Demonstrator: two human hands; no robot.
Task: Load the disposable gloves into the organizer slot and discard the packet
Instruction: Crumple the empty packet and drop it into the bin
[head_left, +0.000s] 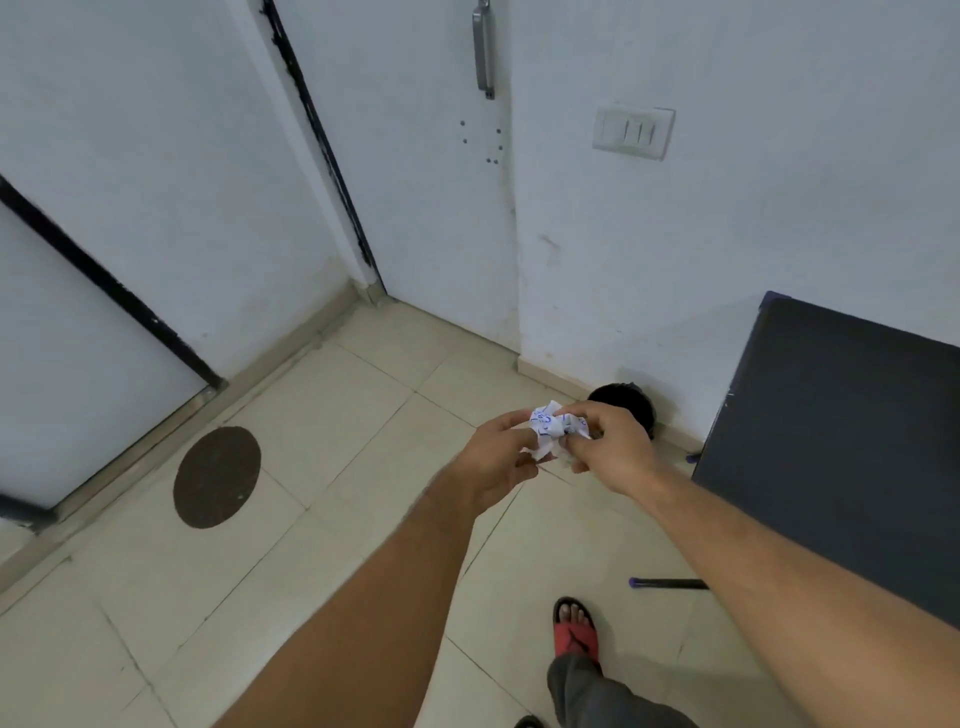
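Note:
A crumpled white packet (549, 427) with blue print is pinched between both hands, held out over the tiled floor. My left hand (497, 457) grips its left side and my right hand (608, 449) grips its right side. Just beyond my right hand, a black round bin (631, 400) stands on the floor against the wall, partly hidden by the hand. No gloves or organizer appear in view.
A dark table top (831, 447) fills the right side, with its leg (670, 583) near the floor. A white door (415, 156) with a metal handle stands ahead. A dark round floor cover (217, 477) lies left. My foot in a red sandal (575, 629) is below.

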